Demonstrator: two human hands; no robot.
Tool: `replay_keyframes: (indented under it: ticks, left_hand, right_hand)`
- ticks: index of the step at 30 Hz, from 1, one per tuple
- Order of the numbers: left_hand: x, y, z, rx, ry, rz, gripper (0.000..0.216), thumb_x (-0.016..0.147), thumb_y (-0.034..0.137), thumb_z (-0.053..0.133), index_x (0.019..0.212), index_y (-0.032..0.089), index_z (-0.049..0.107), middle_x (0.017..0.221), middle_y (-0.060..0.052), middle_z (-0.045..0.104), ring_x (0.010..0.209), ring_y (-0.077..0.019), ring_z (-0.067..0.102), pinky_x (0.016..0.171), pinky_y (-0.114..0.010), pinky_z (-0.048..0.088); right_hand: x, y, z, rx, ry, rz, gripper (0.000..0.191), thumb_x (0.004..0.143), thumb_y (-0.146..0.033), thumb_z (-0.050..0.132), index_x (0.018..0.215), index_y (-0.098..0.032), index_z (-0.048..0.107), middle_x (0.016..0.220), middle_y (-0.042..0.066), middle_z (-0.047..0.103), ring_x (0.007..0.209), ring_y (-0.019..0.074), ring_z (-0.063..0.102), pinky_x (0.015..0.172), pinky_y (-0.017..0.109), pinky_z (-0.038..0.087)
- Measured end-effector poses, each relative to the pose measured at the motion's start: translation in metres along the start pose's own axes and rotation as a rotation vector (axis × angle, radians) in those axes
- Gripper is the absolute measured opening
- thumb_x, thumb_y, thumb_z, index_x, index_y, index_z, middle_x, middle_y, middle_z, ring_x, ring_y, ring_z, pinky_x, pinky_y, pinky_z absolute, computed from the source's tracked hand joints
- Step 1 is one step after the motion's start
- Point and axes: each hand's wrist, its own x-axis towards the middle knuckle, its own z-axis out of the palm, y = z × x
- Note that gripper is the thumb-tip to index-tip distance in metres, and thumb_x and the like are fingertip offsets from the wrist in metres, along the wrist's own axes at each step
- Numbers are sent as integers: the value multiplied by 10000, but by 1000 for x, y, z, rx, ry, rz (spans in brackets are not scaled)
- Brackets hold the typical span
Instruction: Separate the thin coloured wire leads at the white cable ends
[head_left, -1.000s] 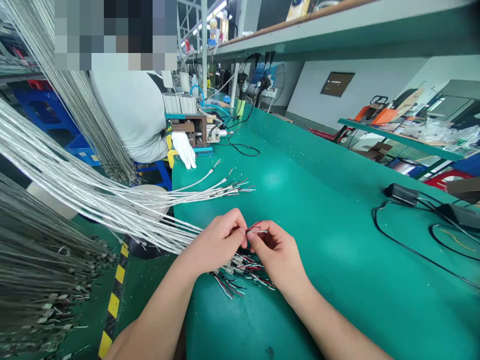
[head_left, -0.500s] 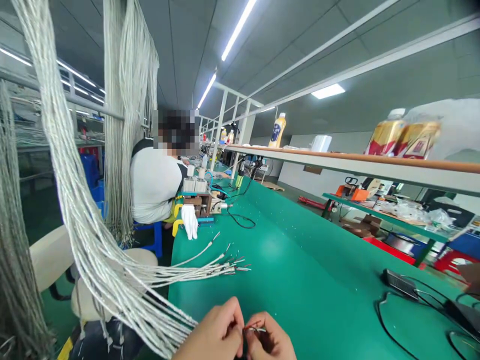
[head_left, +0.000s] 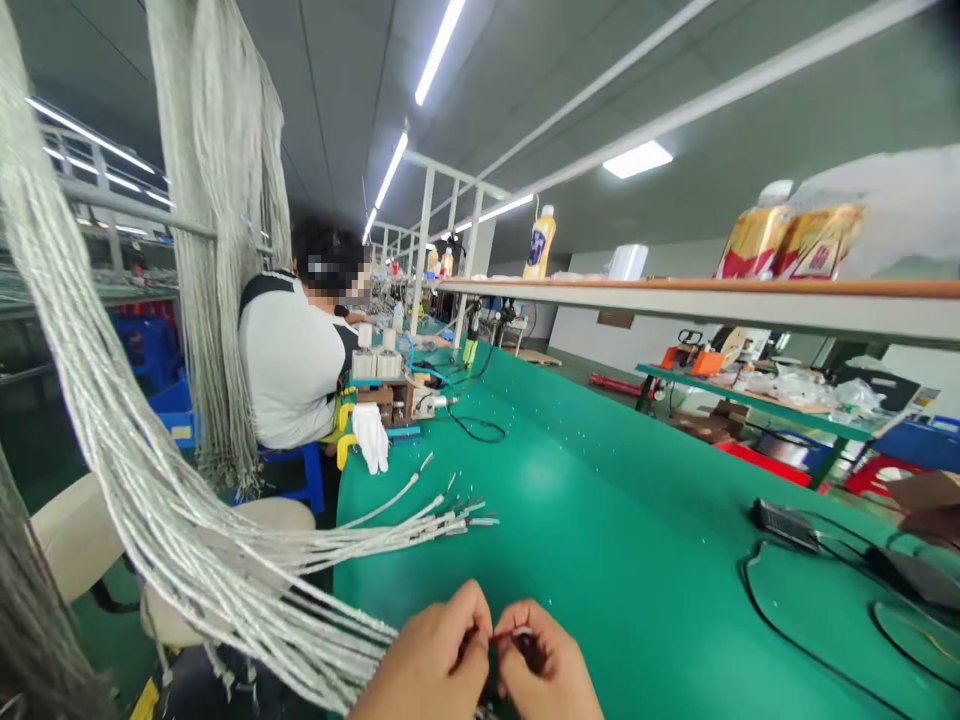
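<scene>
Both hands meet low at the near edge of the table point(head_left: 637, 560). The left hand point(head_left: 431, 660) and right hand point(head_left: 551, 672) are each pinched closed on the wires point(head_left: 508, 633), thin red and pale strands showing between the fingertips. These wires look light, limp and easily kinked, so a fingertip pinch on the insulation close to the ends likely suits them best. A grey cable bundle point(head_left: 225, 570) drapes in from the left.

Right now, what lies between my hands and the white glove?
Head view: the loose ends of the silver cables lie on the green table between left hand, right hand and white glove.
</scene>
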Motion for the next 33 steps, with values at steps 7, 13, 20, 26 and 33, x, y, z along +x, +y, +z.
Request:
replay_keyframes:
  ticks: [7, 13, 20, 26, 33]
  left_hand:
    - [-2, 3, -2, -103, -47, -9, 179, 977, 314, 348, 834, 254, 437, 691, 62, 449, 651, -134, 404, 601, -296, 240]
    - [2, -4, -2, -236, -55, -33, 318, 987, 499, 334, 836, 243, 445, 674, 55, 338, 632, -131, 309, 579, -290, 245]
    - [5, -7, -1, -244, -62, -25, 343, 978, 528, 352, 838, 234, 459, 691, 52, 375, 655, -126, 332, 583, -288, 247]
    - [3, -7, -1, -228, -70, -14, 337, 980, 517, 356, 836, 232, 464, 686, 55, 386, 641, -121, 336, 572, -291, 250]
    - [4, -7, -3, -260, -84, -1, 325, 984, 489, 366, 824, 227, 473, 679, 58, 443, 628, -115, 364, 574, -278, 273]
  right_hand:
    - [-4, -28, -8, 166, 38, 65, 117, 753, -296, 610, 748, -192, 555, 578, -37, 530, 573, 120, 455, 575, 248, 350]
    - [0, -28, -20, 497, 113, 128, 241, 769, -383, 709, 836, -187, 587, 645, -36, 540, 609, 100, 457, 597, 230, 360]
    - [-6, -26, -12, 191, -68, -3, 305, 744, -472, 737, 824, -196, 635, 715, -17, 588, 623, 118, 501, 592, 260, 418]
    - [-6, -27, -13, 132, -72, -25, 317, 733, -498, 740, 786, -203, 637, 668, -16, 596, 620, 127, 516, 581, 265, 442]
    - [-8, -28, -13, 132, -83, -2, 301, 745, -470, 735, 775, -200, 605, 654, -34, 561, 618, 118, 488, 587, 257, 411]
